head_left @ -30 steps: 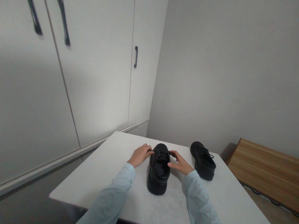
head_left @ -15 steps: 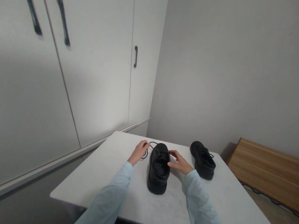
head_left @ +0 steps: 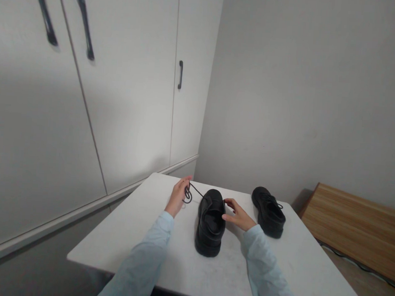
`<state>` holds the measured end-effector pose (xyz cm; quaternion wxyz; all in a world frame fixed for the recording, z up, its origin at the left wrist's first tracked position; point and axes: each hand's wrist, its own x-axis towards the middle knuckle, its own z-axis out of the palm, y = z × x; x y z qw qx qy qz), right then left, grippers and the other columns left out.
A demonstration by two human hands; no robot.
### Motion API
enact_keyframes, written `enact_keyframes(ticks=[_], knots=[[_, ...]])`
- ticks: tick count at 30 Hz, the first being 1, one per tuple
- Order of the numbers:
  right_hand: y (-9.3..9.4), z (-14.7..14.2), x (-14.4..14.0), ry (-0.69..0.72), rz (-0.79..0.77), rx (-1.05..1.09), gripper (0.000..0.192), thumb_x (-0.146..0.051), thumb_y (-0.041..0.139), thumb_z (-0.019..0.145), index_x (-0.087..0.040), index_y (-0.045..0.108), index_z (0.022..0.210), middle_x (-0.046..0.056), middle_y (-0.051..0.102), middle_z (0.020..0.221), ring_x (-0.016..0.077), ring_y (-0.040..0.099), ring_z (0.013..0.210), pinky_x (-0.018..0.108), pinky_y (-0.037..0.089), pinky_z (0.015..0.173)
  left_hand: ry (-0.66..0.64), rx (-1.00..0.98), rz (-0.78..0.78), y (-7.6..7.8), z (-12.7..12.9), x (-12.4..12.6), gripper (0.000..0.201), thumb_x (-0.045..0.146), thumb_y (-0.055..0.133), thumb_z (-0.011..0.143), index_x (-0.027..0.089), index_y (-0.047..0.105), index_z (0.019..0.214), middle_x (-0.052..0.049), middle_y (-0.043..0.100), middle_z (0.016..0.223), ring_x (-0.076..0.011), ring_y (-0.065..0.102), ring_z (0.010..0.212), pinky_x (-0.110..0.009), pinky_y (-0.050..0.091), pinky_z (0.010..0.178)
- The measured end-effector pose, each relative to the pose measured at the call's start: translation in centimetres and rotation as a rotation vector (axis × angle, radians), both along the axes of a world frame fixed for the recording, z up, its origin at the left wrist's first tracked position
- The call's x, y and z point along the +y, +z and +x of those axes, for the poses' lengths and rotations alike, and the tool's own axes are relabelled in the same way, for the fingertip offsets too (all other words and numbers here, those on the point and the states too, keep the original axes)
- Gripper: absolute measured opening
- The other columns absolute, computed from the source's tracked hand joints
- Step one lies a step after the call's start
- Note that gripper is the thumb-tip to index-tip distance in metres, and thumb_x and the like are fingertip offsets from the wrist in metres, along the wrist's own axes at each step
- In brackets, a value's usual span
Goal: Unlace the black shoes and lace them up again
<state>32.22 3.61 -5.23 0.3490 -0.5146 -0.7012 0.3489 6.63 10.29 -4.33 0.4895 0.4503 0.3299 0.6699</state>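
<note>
A black lace-up shoe (head_left: 208, 243) stands upright on the white table, its toe pointing away from me and its opening facing me. My left hand (head_left: 178, 196), to the left of the toe, is closed on the black shoelace (head_left: 197, 190). The lace runs straight from the shoe up to my fingers, and its loose end hangs in loops beside the hand. Against the shoe's right side rests my right hand (head_left: 238, 215), fingers near the lace holes and thumb at the collar, gripping the edge. What lies under those fingertips is hidden.
A second black shoe (head_left: 270, 216), its lace tied, sits toward the table's right back edge. The white table (head_left: 222, 280) reaches close to a white cabinet (head_left: 133, 94) on the left and a grey wall behind. A wooden-topped piece (head_left: 357, 227) stands at the right.
My left hand has moved left and away from me, drawing the shoelace from a slack curve into a straight line. The right hand and both shoes have stayed in place.
</note>
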Motion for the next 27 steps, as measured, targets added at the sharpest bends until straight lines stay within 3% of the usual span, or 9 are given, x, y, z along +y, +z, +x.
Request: enact_keyframes(ticks=[4, 9, 16, 19, 22, 25, 27], knots=[[0.0, 0.0, 0.0, 0.001, 0.001, 0.003, 0.069, -0.053, 0.072, 0.057, -0.021, 0.048, 0.114, 0.015, 0.049, 0.126, 0.0353, 0.040, 0.123, 0.055, 0.032, 0.097, -0.137, -0.248, 0.060, 0.7, -0.1, -0.4, 0.024, 0.034, 0.057, 0.076, 0.016, 0.050, 0.062, -0.011, 0.066, 0.104, -0.0217, 0.060, 0.102, -0.029, 0.044, 0.083], [-0.1, 0.0, 0.0, -0.002, -0.001, 0.002, 0.071, -0.055, 0.072, 0.057, -0.022, 0.048, 0.115, 0.015, 0.048, 0.127, 0.0354, 0.040, 0.123, 0.055, 0.033, 0.097, -0.205, -0.508, -0.017, 1.2, -0.6, -0.6, 0.020, 0.031, 0.055, 0.080, 0.015, 0.050, 0.070, -0.010, 0.067, 0.103, -0.0244, 0.062, 0.100, -0.042, 0.045, 0.088], [-0.1, 0.0, 0.1, 0.012, 0.004, -0.006, 0.069, -0.054, 0.071, 0.058, -0.021, 0.047, 0.114, 0.015, 0.048, 0.127, 0.0345, 0.041, 0.122, 0.055, 0.032, 0.097, -0.260, -0.618, -0.060, 1.8, -1.0, -0.9, 0.020, 0.036, 0.057, 0.081, 0.018, 0.050, 0.075, -0.003, 0.067, 0.086, -0.0212, 0.066, 0.085, -0.051, 0.046, 0.087], [0.0, -0.1, 0.0, 0.009, -0.004, 0.007, 0.069, -0.053, 0.071, 0.058, -0.022, 0.047, 0.114, 0.015, 0.048, 0.127, 0.0344, 0.041, 0.122, 0.055, 0.032, 0.097, -0.258, -0.571, -0.058, 1.8, -0.7, -1.2, 0.024, 0.041, 0.061, 0.078, 0.019, 0.049, 0.080, -0.002, 0.066, 0.083, -0.0195, 0.066, 0.077, -0.046, 0.050, 0.078], [0.2, -0.2, -0.2, 0.003, -0.018, 0.010, 0.069, -0.053, 0.071, 0.058, -0.021, 0.046, 0.114, 0.016, 0.048, 0.127, 0.0342, 0.041, 0.122, 0.055, 0.032, 0.097, -0.229, -0.496, -0.071, 1.9, -0.5, -1.5, 0.030, 0.044, 0.064, 0.075, 0.022, 0.047, 0.085, -0.001, 0.065, 0.084, -0.0132, 0.063, 0.061, -0.030, 0.052, 0.060], [0.4, -0.3, -0.3, -0.005, -0.031, 0.018, 0.071, -0.055, 0.071, 0.056, -0.021, 0.047, 0.113, 0.016, 0.047, 0.127, 0.0341, 0.042, 0.121, 0.055, 0.033, 0.096, -0.255, -0.416, -0.030, 2.0, -0.3, -1.8, 0.034, 0.046, 0.065, 0.074, 0.022, 0.043, 0.083, 0.002, 0.062, 0.079, -0.0048, 0.050, 0.044, -0.014, 0.034, 0.038], [0.5, -0.4, -0.4, -0.010, -0.036, 0.034, 0.073, -0.057, 0.071, 0.054, -0.022, 0.047, 0.113, 0.015, 0.047, 0.127, 0.0343, 0.043, 0.121, 0.055, 0.034, 0.096, -0.295, -0.341, 0.004, 1.9, -0.1, -1.9, 0.033, 0.044, 0.065, 0.075, 0.022, 0.042, 0.081, 0.003, 0.059, 0.073, -0.0010, 0.038, 0.037, -0.011, 0.021, 0.033]])
